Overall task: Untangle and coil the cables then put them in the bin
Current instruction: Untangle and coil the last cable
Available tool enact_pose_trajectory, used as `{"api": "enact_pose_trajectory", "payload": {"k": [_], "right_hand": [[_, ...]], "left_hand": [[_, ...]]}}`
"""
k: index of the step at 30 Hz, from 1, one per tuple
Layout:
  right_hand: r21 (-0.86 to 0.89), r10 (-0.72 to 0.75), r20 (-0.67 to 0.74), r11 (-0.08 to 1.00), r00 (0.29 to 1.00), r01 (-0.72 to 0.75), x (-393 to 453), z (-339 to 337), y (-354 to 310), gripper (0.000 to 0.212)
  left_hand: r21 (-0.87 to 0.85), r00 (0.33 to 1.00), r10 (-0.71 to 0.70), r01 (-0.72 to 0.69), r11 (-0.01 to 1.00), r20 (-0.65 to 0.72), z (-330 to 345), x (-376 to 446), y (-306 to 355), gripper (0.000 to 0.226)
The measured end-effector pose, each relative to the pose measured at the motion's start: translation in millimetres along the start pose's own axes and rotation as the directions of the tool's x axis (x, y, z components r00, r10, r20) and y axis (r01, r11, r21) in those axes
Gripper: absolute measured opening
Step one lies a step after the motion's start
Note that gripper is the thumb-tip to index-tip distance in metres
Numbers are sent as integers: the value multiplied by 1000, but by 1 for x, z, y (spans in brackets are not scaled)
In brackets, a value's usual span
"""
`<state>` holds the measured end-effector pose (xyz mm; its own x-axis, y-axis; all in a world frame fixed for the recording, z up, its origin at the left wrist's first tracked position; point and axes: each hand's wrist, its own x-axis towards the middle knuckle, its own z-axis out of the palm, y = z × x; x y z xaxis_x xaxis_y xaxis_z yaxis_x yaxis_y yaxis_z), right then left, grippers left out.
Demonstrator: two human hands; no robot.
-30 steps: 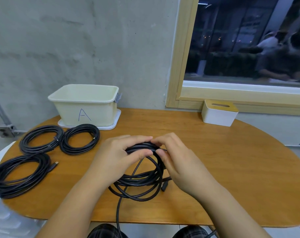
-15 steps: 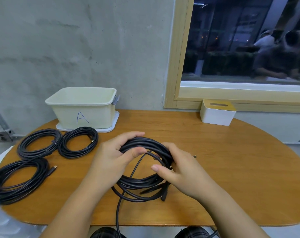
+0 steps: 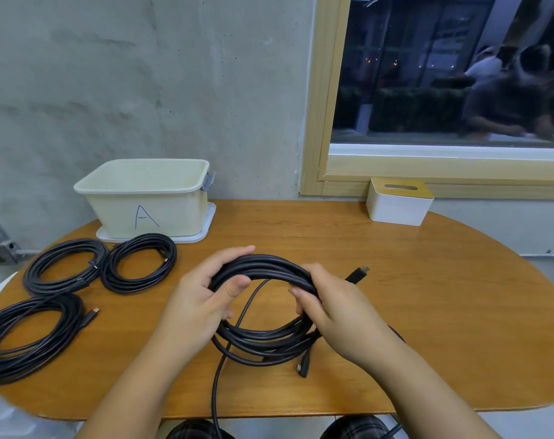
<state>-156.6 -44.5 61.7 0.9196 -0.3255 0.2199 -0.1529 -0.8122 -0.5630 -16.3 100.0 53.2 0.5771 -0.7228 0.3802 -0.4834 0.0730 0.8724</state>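
Observation:
A black cable coil (image 3: 266,337) is held just above the wooden table (image 3: 427,312) in front of me. My left hand (image 3: 203,296) grips its upper left side, thumb inside the loop. My right hand (image 3: 336,308) grips the right side, fingers curled around the bundle. One plug (image 3: 358,274) sticks out past my right hand, another plug (image 3: 302,365) hangs below, and a loose strand (image 3: 217,375) drops off the table's front edge. The cream bin marked "A" (image 3: 149,201) stands at the back left.
Three coiled black cables lie on the left: one (image 3: 63,267), a second (image 3: 139,263) in front of the bin, a third (image 3: 25,337) at the left edge. A white tissue box (image 3: 399,201) sits by the window. A wall runs behind the table.
The coil has been opened wider and lifted; my hands moved apart, the right sliding down the right side. A plug now shows beyond my right hand.

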Motion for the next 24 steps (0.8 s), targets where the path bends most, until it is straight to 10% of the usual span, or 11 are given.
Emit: {"api": "enact_pose_trajectory", "payload": {"k": [10,24], "right_hand": [[-424,-18,146,902,989,79,11,-1,2,24],[-271,-128,-23,956,992,117,12,1,6,47]], "left_hand": [[594,966,-96,-67,802,238,-6,10,-4,66],[414,983,88,-148,898,162,22,10,-7,35]]}}
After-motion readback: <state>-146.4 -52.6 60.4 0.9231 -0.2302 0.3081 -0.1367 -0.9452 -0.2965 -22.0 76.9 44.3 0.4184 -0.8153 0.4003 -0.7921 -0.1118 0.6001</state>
